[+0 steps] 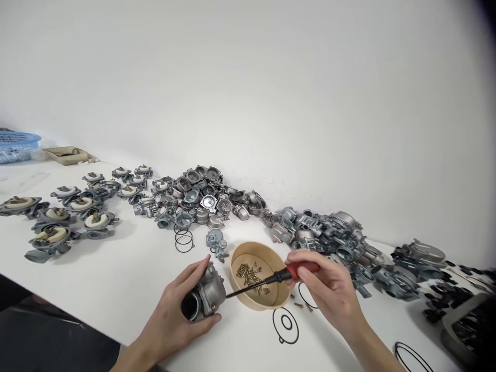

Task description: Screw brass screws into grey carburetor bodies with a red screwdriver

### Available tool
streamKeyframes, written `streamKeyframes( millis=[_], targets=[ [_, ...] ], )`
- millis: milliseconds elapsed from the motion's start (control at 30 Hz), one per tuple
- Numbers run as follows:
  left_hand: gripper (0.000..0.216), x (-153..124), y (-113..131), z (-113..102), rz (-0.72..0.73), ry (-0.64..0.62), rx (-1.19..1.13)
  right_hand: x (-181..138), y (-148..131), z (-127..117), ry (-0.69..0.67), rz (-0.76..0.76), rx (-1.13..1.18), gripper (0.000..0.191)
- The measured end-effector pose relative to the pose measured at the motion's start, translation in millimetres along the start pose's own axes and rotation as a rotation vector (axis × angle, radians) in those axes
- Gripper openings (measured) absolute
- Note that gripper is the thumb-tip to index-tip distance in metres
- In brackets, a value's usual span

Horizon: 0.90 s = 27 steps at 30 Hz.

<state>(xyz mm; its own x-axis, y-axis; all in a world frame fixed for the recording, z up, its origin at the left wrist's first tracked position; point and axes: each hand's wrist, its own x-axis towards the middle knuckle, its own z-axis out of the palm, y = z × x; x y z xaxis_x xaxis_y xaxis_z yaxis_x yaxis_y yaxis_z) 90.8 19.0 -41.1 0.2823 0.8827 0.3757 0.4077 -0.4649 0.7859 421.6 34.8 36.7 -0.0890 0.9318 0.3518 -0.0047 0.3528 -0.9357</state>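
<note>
My left hand (176, 310) is closed around a grey metal carburetor body (207, 295), held just above the white table near its front edge. My right hand (329, 287) grips a red-handled screwdriver (300, 269); its black shaft runs left across a tan bowl (237, 258) and the tip touches the carburetor. Several small brass screws (250, 275) lie inside the bowl. Two more screws (303, 306) lie on the table just right of the bowl.
Piles of grey carburetor parts (201, 199) (329, 235) line the wall. Assembled units with cream floats (65, 214) sit at left. Black rubber rings (285, 324) (184, 240) lie on the table. A blue basket (15, 144) and a tan tray (65, 153) stand far left.
</note>
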Motion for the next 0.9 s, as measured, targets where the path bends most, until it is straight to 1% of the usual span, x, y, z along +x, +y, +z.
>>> streamKeyframes(
  millis=[67, 133, 300, 367, 400, 500, 533, 600, 667, 733, 800, 900],
  targets=[
    [0.107, -1.1, 0.5, 0.3, 0.046, -0.021, 0.006, -10.2, 7.6, -5.5, 0.015, 0.020, 0.003, 0.023],
    [0.103, -2.3, 1.1, 0.6, 0.055, -0.034, 0.007, -15.0, 10.5, -5.9, 0.012, 0.054, 0.014, 0.023],
    [0.061, -5.4, 2.2, 1.4, -0.040, -0.101, 0.034, -15.9, 12.9, 2.8, -0.006, 0.129, 0.013, 0.019],
    [0.049, -6.1, 2.2, 1.8, -0.053, -0.108, 0.052, -15.9, 16.9, 3.2, -0.014, 0.139, 0.014, 0.019],
    [0.047, -6.3, 2.1, 2.2, -0.044, -0.107, 0.062, -16.0, 19.5, 2.4, -0.019, 0.138, 0.013, 0.019],
    [0.054, -5.8, 2.1, 3.7, 0.024, -0.096, 0.098, -16.0, 26.7, -0.8, -0.050, 0.106, 0.006, 0.017],
    [0.053, -5.4, 2.5, 4.2, 0.050, -0.085, 0.110, -16.1, 28.1, -1.2, -0.051, 0.106, 0.008, 0.016],
    [0.041, -4.2, 4.1, 4.5, 0.094, -0.059, 0.118, -16.8, 28.9, 0.1, -0.029, 0.133, 0.020, 0.018],
    [0.030, -2.7, 6.2, 3.6, 0.117, -0.043, 0.070, -18.2, 27.7, 3.7, 0.014, 0.169, 0.030, 0.021],
    [0.022, -1.2, 8.0, 1.5, 0.091, -0.036, -0.035, -20.2, 26.1, 8.1, 0.044, 0.182, 0.032, 0.023],
    [0.017, 0.2, 9.1, -1.2, 0.020, -0.038, -0.157, -22.2, 25.1, 11.7, 0.059, 0.187, 0.030, 0.024],
    [0.015, 2.3, 9.4, -4.6, -0.101, -0.072, -0.296, -24.5, 25.4, 14.9, 0.060, 0.175, 0.031, 0.025]
  ],
)
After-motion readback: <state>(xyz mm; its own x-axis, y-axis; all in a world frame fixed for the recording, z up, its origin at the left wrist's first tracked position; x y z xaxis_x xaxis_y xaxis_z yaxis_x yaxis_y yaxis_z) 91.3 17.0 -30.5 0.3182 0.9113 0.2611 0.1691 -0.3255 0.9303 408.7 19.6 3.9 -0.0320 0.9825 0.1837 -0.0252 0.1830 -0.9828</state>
